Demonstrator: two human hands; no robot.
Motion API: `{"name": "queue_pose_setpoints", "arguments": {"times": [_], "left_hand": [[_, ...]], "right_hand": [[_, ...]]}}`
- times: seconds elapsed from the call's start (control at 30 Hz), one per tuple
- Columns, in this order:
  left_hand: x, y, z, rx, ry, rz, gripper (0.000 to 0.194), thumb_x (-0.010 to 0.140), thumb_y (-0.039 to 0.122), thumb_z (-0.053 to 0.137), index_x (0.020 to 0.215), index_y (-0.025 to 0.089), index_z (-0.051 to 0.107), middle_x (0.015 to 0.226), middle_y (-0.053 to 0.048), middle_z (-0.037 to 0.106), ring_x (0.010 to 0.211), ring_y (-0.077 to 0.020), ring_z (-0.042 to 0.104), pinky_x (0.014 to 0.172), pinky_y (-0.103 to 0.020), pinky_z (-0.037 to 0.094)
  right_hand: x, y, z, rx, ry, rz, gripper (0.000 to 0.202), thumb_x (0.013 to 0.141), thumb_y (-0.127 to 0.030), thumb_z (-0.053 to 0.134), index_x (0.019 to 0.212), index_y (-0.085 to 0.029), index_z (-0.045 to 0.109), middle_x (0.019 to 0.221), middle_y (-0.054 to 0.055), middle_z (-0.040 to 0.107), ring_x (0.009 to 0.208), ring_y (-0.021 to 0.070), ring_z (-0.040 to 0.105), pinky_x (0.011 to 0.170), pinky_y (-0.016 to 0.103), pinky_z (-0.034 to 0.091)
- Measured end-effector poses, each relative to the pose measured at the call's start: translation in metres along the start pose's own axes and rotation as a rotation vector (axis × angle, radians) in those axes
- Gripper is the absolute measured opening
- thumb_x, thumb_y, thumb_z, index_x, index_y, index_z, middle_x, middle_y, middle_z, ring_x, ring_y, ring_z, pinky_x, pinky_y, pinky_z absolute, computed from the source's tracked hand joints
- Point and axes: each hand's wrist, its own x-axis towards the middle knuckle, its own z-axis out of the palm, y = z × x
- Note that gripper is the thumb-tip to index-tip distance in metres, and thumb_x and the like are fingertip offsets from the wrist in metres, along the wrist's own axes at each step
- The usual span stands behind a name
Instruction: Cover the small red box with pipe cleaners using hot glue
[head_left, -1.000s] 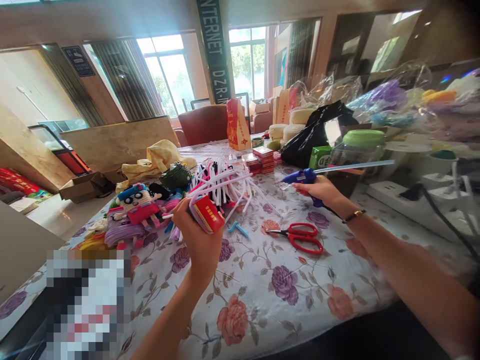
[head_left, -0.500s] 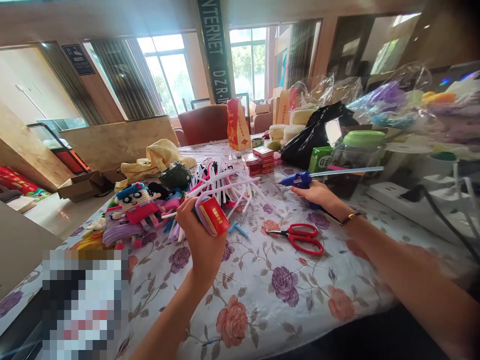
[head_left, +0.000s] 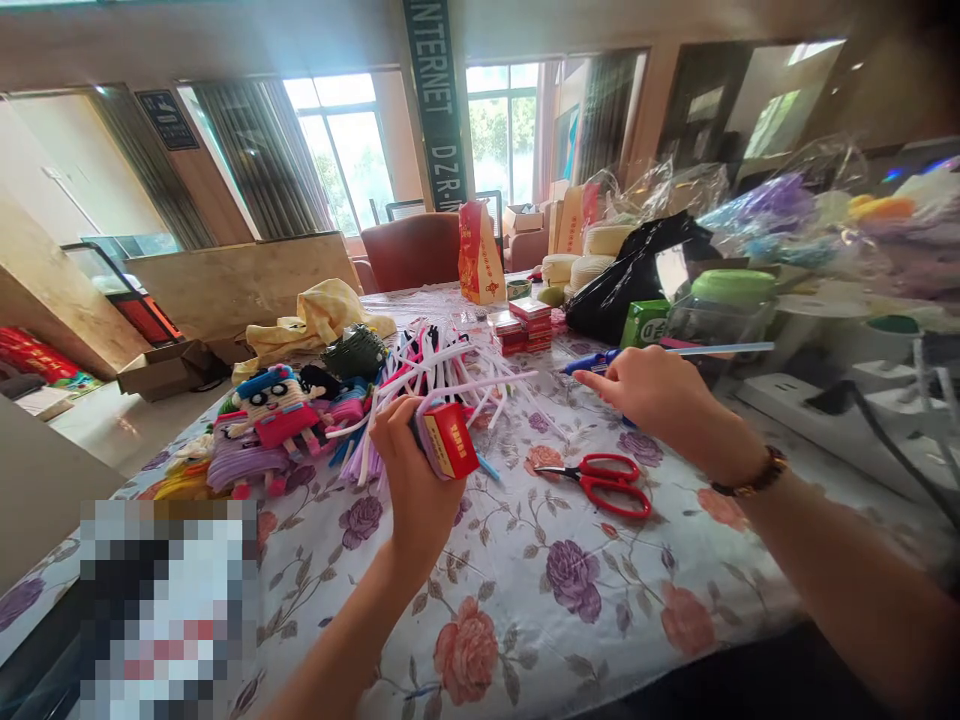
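Note:
My left hand (head_left: 411,465) is closed around a small red and yellow box (head_left: 452,441), with a pale lilac pipe cleaner (head_left: 487,382) along its edge that sticks out to the right. To the right, my right hand (head_left: 646,385) is over a blue glue gun (head_left: 598,361), its fingers closed at the gun and partly hidden by the back of the hand. A clear glue stick (head_left: 724,349) juts out behind the gun. Red-handled scissors (head_left: 611,484) lie on the flowered tablecloth below my right hand. Behind my left hand spreads a pile of pipe cleaners (head_left: 433,362).
Crocheted dolls (head_left: 281,415) lie at the left by a yellow cloth (head_left: 324,312). Stacked red boxes (head_left: 529,322) and a red paper bag (head_left: 480,255) stand farther back. A black plastic bag (head_left: 637,280), green-lidded jar (head_left: 731,300) and white power strip (head_left: 817,410) are at the right.
My right hand has turned over the glue gun, its back now covering more of it. My left hand with the box has shifted slightly right, and the box has turned upright.

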Motion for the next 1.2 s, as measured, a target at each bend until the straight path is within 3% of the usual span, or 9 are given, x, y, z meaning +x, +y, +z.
{"name": "queue_pose_setpoints", "arguments": {"times": [0.1,0.17,0.23,0.33,0.5,0.7,1.03,1.2], "left_hand": [[0.000,0.001,0.000,-0.031,-0.028,0.037,0.058,0.065,0.012,0.072,0.115,0.024,0.044,0.113,-0.007,0.049,0.106,-0.0228,0.049,0.092,-0.040,0.043],[0.001,0.002,-0.001,-0.048,-0.044,0.084,0.057,0.067,0.015,0.072,0.116,0.025,0.044,0.112,-0.007,0.050,0.106,-0.0224,0.050,0.093,-0.040,0.043],[0.001,0.003,-0.002,-0.047,-0.060,0.138,0.055,0.069,0.017,0.071,0.116,0.026,0.043,0.110,-0.007,0.051,0.106,-0.0228,0.050,0.094,-0.041,0.043],[0.002,0.003,-0.002,-0.031,-0.080,0.201,0.053,0.072,0.020,0.069,0.118,0.027,0.043,0.109,-0.008,0.053,0.106,-0.0243,0.051,0.094,-0.043,0.043],[0.002,0.003,-0.003,-0.004,-0.084,0.265,0.049,0.075,0.019,0.066,0.119,0.024,0.044,0.109,-0.008,0.053,0.106,-0.0237,0.051,0.094,-0.040,0.042],[0.002,0.006,-0.004,0.029,-0.064,0.321,0.044,0.078,0.019,0.064,0.118,0.022,0.045,0.109,-0.008,0.053,0.106,-0.0221,0.051,0.098,-0.039,0.041],[0.001,0.005,-0.006,0.094,0.051,0.350,0.043,0.077,0.019,0.065,0.115,0.022,0.045,0.107,-0.008,0.052,0.106,-0.0205,0.049,0.099,-0.037,0.039],[0.000,0.007,-0.007,0.103,0.096,0.362,0.043,0.076,0.018,0.066,0.114,0.022,0.045,0.104,-0.007,0.051,0.103,-0.0203,0.049,0.095,-0.035,0.040]], "right_hand": [[-0.012,-0.033,-0.008,0.037,0.036,-0.250,0.046,0.090,-0.051,0.045,0.060,-0.020,0.058,0.057,0.004,0.059,0.057,0.0177,0.057,0.060,0.033,0.042],[-0.017,-0.047,-0.006,0.150,0.157,-0.453,0.029,0.093,-0.042,0.046,0.083,-0.021,0.063,0.086,0.006,0.067,0.077,0.0188,0.062,0.073,0.034,0.047],[-0.020,-0.054,0.000,0.198,0.221,-0.624,0.023,0.094,-0.037,0.046,0.103,-0.022,0.061,0.108,0.008,0.065,0.099,0.0215,0.060,0.088,0.038,0.048],[-0.021,-0.056,0.010,0.202,0.197,-0.750,0.028,0.095,-0.033,0.043,0.119,-0.023,0.054,0.119,0.010,0.060,0.113,0.0231,0.054,0.097,0.043,0.046],[-0.022,-0.058,0.018,0.213,0.153,-0.777,0.029,0.096,-0.026,0.040,0.123,-0.023,0.052,0.115,0.009,0.062,0.109,0.0224,0.056,0.094,0.044,0.049],[-0.024,-0.060,0.027,0.252,0.149,-0.808,0.025,0.097,-0.022,0.039,0.116,-0.024,0.056,0.102,0.007,0.064,0.094,0.0182,0.059,0.084,0.037,0.052],[-0.028,-0.060,0.039,0.322,0.284,-0.851,0.021,0.096,-0.018,0.041,0.100,-0.019,0.061,0.088,0.004,0.063,0.077,0.0119,0.058,0.068,0.026,0.050],[-0.030,-0.061,0.048,0.387,0.265,-0.875,0.022,0.094,-0.012,0.042,0.100,-0.019,0.062,0.090,0.004,0.064,0.077,0.0111,0.060,0.068,0.024,0.051]]}}
